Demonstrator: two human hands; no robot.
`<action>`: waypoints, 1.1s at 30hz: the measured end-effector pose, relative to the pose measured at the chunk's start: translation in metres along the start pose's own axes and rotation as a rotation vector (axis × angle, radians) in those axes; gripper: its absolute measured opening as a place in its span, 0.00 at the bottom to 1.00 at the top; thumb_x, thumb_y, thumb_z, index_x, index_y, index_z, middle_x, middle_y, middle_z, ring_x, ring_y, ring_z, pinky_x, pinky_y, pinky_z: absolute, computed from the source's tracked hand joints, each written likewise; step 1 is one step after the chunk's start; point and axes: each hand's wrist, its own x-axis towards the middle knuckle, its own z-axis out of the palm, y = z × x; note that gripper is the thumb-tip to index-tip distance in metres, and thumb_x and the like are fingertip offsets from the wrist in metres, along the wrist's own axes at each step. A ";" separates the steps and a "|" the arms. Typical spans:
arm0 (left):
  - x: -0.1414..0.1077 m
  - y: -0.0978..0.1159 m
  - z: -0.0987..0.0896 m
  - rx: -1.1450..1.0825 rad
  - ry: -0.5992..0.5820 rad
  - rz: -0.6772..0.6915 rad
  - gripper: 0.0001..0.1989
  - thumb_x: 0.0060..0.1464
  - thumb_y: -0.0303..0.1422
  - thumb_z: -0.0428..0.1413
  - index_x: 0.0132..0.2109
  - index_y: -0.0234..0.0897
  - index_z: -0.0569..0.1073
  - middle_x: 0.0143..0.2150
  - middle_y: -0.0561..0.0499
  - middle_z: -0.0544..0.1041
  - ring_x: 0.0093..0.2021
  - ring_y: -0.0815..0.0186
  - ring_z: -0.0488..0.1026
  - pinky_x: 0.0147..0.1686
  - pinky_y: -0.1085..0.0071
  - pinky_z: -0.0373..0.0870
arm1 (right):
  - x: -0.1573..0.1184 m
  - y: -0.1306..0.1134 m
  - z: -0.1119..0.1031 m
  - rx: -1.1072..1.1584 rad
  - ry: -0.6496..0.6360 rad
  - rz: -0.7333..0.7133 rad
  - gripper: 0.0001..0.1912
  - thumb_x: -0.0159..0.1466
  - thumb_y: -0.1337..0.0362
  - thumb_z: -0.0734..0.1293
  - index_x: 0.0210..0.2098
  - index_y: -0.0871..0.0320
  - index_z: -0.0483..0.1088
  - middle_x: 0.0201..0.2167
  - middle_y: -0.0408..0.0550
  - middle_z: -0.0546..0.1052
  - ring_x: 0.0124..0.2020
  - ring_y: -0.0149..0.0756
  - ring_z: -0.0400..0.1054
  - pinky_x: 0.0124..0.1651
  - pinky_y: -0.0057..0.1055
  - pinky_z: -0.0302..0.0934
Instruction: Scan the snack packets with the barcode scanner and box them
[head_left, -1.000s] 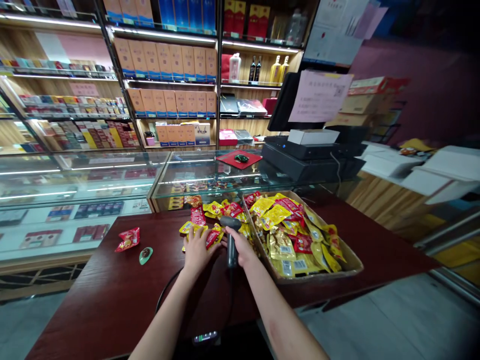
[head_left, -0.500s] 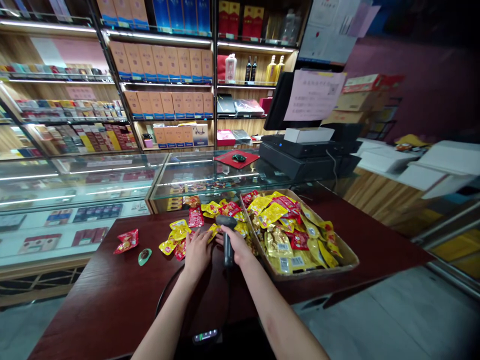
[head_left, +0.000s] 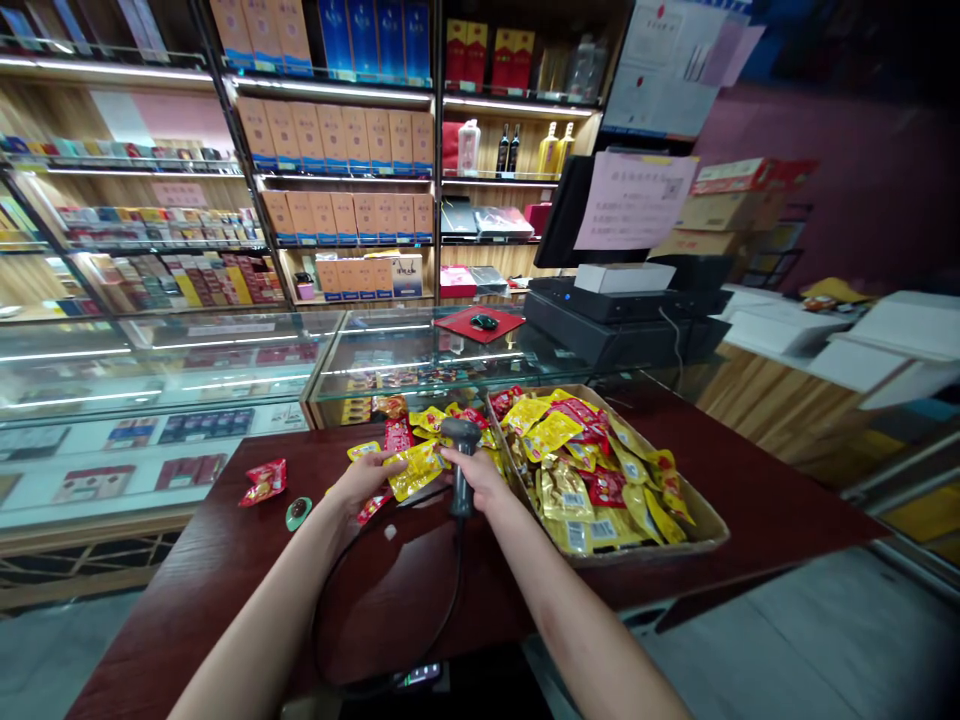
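My left hand (head_left: 364, 480) is closed on a yellow snack packet (head_left: 415, 471), lifted a little off the dark red counter. In my right hand (head_left: 482, 474) is a black handheld barcode scanner (head_left: 462, 490), its head above the fist and its cord looping down over the counter. The right fingertips come close to the packet's edge; whether they touch it, I cannot tell. Red packets (head_left: 397, 433) and yellow packets (head_left: 429, 418) lie loose behind the hands. Just right of the scanner stands a shallow cardboard box (head_left: 709, 540) heaped with similar packets.
A red packet (head_left: 264, 482) and a small green piece with a brown round thing (head_left: 298, 513) lie at left. Beyond are a glass display case (head_left: 225, 350), a mouse (head_left: 484, 322) on a red mat, a monitor (head_left: 564, 212) and stocked shelves. A lit phone-like device (head_left: 421, 675) lies near me.
My left hand has gone from resting over the loose packets to gripping a yellow packet, raised beside the scanner. The right hand still holds the scanner; the view has shifted slightly.
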 end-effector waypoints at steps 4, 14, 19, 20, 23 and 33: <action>0.004 0.004 -0.005 0.004 -0.019 0.017 0.24 0.39 0.40 0.68 0.44 0.34 0.75 0.34 0.48 0.79 0.30 0.66 0.76 0.28 0.75 0.69 | -0.004 0.001 0.002 0.004 -0.015 0.019 0.13 0.45 0.70 0.75 0.27 0.60 0.68 0.19 0.39 0.72 0.22 0.29 0.69 0.26 0.27 0.67; 0.024 0.040 -0.017 0.225 -0.360 0.082 0.23 0.39 0.39 0.68 0.43 0.35 0.75 0.38 0.46 0.79 0.38 0.61 0.77 0.38 0.70 0.71 | 0.000 0.010 -0.005 -0.020 -0.121 0.057 0.19 0.43 0.67 0.78 0.28 0.59 0.65 0.19 0.41 0.74 0.21 0.31 0.70 0.26 0.30 0.68; 0.037 0.058 -0.008 0.362 -0.235 0.064 0.29 0.34 0.40 0.69 0.46 0.37 0.75 0.35 0.49 0.79 0.32 0.64 0.76 0.28 0.74 0.69 | -0.003 0.015 -0.001 0.014 -0.200 0.094 0.20 0.41 0.68 0.78 0.30 0.61 0.69 0.25 0.45 0.77 0.26 0.34 0.73 0.29 0.32 0.71; 0.039 0.059 -0.004 0.362 -0.162 0.068 0.29 0.34 0.41 0.69 0.46 0.37 0.75 0.34 0.50 0.79 0.31 0.65 0.75 0.26 0.75 0.68 | -0.003 0.015 0.000 0.039 -0.191 0.096 0.20 0.41 0.68 0.78 0.31 0.61 0.70 0.26 0.46 0.77 0.26 0.34 0.73 0.29 0.31 0.71; 0.043 0.055 0.003 0.208 -0.041 0.022 0.25 0.39 0.44 0.67 0.43 0.35 0.75 0.35 0.48 0.79 0.31 0.67 0.75 0.25 0.76 0.68 | -0.004 0.015 0.003 0.094 -0.121 0.080 0.18 0.42 0.68 0.78 0.30 0.62 0.70 0.25 0.44 0.77 0.24 0.32 0.72 0.29 0.30 0.71; 0.033 0.044 0.014 -0.215 -0.121 -0.252 0.16 0.43 0.25 0.66 0.39 0.36 0.70 0.36 0.49 0.80 0.29 0.67 0.78 0.35 0.68 0.76 | 0.000 0.008 0.012 0.091 0.029 -0.021 0.14 0.46 0.69 0.76 0.27 0.60 0.67 0.20 0.39 0.72 0.22 0.29 0.69 0.26 0.26 0.69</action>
